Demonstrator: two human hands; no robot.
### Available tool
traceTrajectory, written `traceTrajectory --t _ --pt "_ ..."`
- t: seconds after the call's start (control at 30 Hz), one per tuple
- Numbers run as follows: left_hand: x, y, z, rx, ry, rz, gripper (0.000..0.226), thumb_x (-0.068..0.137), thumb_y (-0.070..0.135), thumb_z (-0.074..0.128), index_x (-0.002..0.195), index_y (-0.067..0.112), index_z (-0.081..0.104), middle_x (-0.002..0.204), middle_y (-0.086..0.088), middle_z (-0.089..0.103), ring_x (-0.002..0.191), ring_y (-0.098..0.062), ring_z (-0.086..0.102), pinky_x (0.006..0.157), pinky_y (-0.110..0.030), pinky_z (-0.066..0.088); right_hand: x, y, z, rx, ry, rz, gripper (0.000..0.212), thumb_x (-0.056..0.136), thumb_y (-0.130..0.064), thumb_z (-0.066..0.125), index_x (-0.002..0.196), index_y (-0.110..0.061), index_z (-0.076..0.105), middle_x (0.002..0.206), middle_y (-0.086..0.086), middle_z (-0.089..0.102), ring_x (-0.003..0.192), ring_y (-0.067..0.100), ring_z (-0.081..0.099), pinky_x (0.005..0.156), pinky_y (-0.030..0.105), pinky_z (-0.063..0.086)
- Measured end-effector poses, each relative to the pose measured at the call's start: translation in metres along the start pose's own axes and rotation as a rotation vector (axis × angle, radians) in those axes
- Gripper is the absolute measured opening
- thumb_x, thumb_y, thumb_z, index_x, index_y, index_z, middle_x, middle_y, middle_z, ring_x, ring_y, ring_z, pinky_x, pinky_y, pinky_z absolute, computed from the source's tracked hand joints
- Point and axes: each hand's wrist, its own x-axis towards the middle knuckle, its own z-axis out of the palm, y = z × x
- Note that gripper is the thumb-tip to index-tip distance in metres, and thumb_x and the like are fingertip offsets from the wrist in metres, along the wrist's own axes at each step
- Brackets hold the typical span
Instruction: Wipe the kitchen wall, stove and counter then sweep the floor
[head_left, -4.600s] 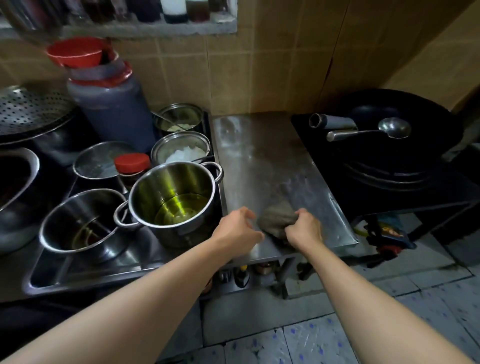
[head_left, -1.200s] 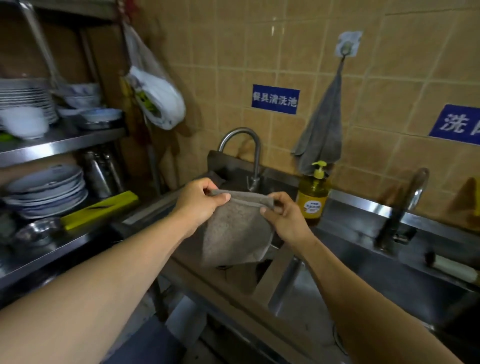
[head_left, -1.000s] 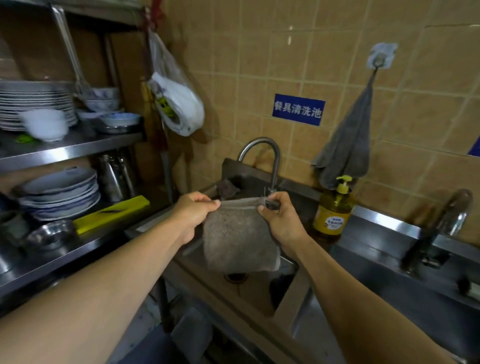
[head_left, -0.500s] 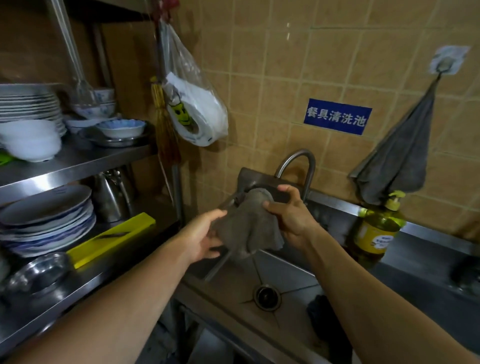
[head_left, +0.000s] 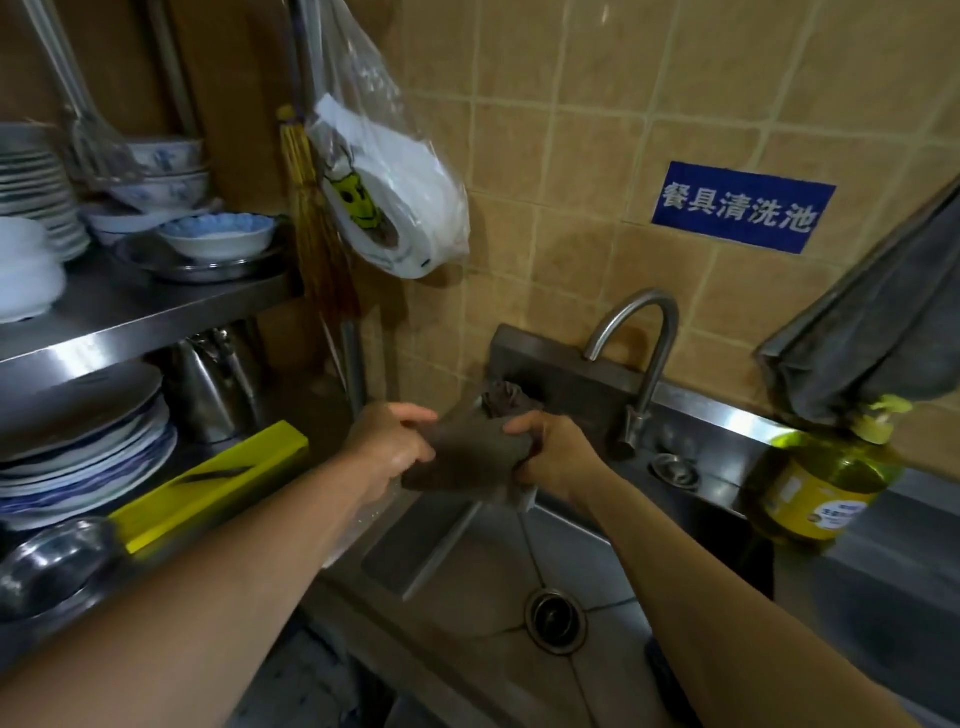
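Gripping a bunched grey cloth at either end, both hands, left and right, curl over a steel sink.

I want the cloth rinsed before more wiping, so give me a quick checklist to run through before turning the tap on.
1. Cloth held firmly: ok. The left hand and right hand each grip an end of the grey cloth.
2. Cloth over the sink: ok.
3. Cloth under the faucet spout: not ok, it sits left of and nearer than the spout.
4. Water running: not ok, no stream visible.
5. Drain unblocked: ok, nothing lies on it.
6. Soap bottle within reach: ok, it stands right of the faucet.
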Motion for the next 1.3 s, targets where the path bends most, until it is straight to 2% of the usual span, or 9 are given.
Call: traceTrajectory --t 0.17,0.23,0.57,0.7,0.8,0.93,1.07,1.17,1.3 --pt "0.026 -0.010 -0.001 0.360 0.057 0.008 0.027 0.079 0.012 0.072 0.106 0.013 0.070 0.105 -0.005 0.067 0.102 -0.021 0.060 0.081 -0.025 0.043 0.034 0.017 0.017 -0.212 0.008 0.006 0.017 0.079 0.005 0.060 0.072 -0.011 0.061 0.083 0.006 0.063 0.080 0.017 0.058 0.061 0.014 0.046" --pt "0.042 -0.017 -0.004 0.342 0.031 -0.012 0.025 0.081 0.016 0.071 0.105 0.013 0.068 0.104 -0.006 0.067 0.100 -0.022 0.060 0.080 -0.028 0.044 0.045 0.022 0.025 -0.162 -0.012 0.055 0.018 0.078 0.003 0.061 0.072 -0.013 0.055 0.081 0.006 0.060 0.079 0.020 0.057 0.071 0.030 0.049" --pt "0.141 -0.076 -0.008 0.266 -0.095 -0.053 0.022 0.093 0.028 0.055 0.109 0.012 0.053 0.109 -0.009 0.056 0.101 -0.028 0.056 0.064 -0.031 0.049 0.101 0.051 0.097 0.140 0.188 0.311 0.027 0.085 -0.020 0.069 0.096 -0.013 0.046 0.099 0.016 0.061 0.095 0.034 0.062 0.084 0.052 0.052" --pt "0.187 -0.102 -0.005 0.150 -0.153 -0.120 0.033 0.091 0.024 0.060 0.119 0.011 0.049 0.117 -0.010 0.055 0.104 -0.028 0.055 0.075 -0.036 0.048 0.128 0.062 0.126 0.255 0.272 0.469 0.025 0.086 -0.016 0.067 0.087 -0.017 0.042 0.085 0.015 0.057 0.079 0.030 0.060 0.076 0.048 0.055" --pt "0.216 -0.120 -0.001 0.126 -0.296 -0.166 0.040 0.089 0.009 0.057 0.125 0.018 0.042 0.121 -0.005 0.047 0.102 -0.025 0.050 0.075 -0.036 0.046 0.143 0.071 0.144 0.342 0.246 0.544 0.034 0.082 0.001 0.065 0.104 -0.011 0.043 0.086 0.014 0.054 0.069 0.024 0.055 0.058 0.033 0.050" --pt "0.238 -0.152 0.014 0.244 -0.310 -0.075 0.043 0.084 0.002 0.060 0.119 0.022 0.045 0.124 -0.010 0.052 0.108 -0.026 0.053 0.079 -0.031 0.047 0.158 0.087 0.169 0.201 0.343 0.585 0.044 0.080 -0.004 0.065 0.119 -0.014 0.045 0.104 0.010 0.057 0.095 0.028 0.060 0.085 0.041 0.052" --pt "0.233 -0.169 0.019 0.518 -0.258 -0.007 0.056 0.086 0.011 0.062 0.135 0.021 0.036 0.138 -0.010 0.041 0.125 -0.030 0.043 0.097 -0.038 0.040 0.155 0.086 0.184 0.003 0.265 0.645 0.058 0.086 -0.013 0.062 0.136 -0.016 0.035 0.127 0.009 0.046 0.114 0.027 0.050 0.082 0.026 0.037" --pt "0.226 -0.177 0.015 0.753 -0.202 0.284 0.057 0.084 0.014 0.060 0.134 0.028 0.038 0.143 -0.002 0.032 0.133 -0.028 0.030 0.109 -0.047 0.027 0.149 0.082 0.193 -0.170 0.306 0.601 0.044 0.086 -0.010 0.057 0.129 -0.011 0.045 0.131 0.011 0.041 0.116 0.029 0.045 0.082 0.025 0.033" --pt "0.215 -0.177 0.017 0.761 -0.412 0.363 0.052 0.087 0.005 0.048 0.135 0.025 0.044 0.150 0.006 0.029 0.134 -0.022 0.033 0.109 -0.043 0.028 0.141 0.069 0.196 -0.283 0.096 0.572 0.037 0.097 -0.011 0.042 0.133 -0.010 0.049 0.136 0.015 0.046 0.121 0.030 0.049 0.094 0.028 0.041"
